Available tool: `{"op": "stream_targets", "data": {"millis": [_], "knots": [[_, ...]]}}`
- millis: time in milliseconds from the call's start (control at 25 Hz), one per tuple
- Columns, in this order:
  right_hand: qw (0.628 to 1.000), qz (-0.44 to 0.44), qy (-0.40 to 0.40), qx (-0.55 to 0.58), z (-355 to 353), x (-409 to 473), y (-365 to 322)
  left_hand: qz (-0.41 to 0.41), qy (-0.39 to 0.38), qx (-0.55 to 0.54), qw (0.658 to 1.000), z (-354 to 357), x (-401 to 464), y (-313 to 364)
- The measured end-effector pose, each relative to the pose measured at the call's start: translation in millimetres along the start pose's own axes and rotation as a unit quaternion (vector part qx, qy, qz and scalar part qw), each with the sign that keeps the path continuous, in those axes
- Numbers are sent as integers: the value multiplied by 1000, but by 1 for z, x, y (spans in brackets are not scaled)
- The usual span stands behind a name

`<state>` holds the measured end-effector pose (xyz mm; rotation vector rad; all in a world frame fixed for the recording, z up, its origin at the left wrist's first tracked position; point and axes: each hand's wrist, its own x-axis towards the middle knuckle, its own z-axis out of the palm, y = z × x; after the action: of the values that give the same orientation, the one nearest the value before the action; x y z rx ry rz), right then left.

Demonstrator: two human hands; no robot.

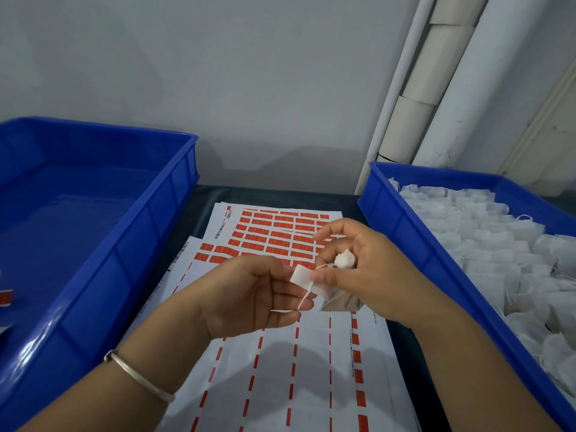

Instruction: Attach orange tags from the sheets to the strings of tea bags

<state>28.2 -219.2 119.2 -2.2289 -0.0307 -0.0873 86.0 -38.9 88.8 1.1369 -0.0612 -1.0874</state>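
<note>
Fingertips of the left hand (249,294) pinch a small white-backed paper tag (300,275), while the right hand (358,269) presses its thumb on the thin white string (307,294) laid across it, a bunched white tea bag (344,260) curled in its fingers. Below lie white sheets of orange tags (280,235), the nearer one mostly stripped. The blue plastic tray at right (405,226) holds many white tea bags, seemingly untagged; the blue plastic tray at left (149,219) looks nearly bare, suggesting most work remains.
</note>
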Motion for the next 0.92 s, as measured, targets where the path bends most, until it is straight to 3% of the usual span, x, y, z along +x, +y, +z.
{"op": "stream_targets", "data": {"millis": [360, 560, 920], "knots": [[997, -19, 37, 67, 3, -2, 0, -18, -87, -14, 996, -1, 2, -10], [996, -18, 50, 75, 3, -3, -2, -40, -80, -76, 993, 0, 3, -11], [994, -8, -55, 96, -4, 0, -2, -53, -85, -57, 993, 2, 3, -10]]}}
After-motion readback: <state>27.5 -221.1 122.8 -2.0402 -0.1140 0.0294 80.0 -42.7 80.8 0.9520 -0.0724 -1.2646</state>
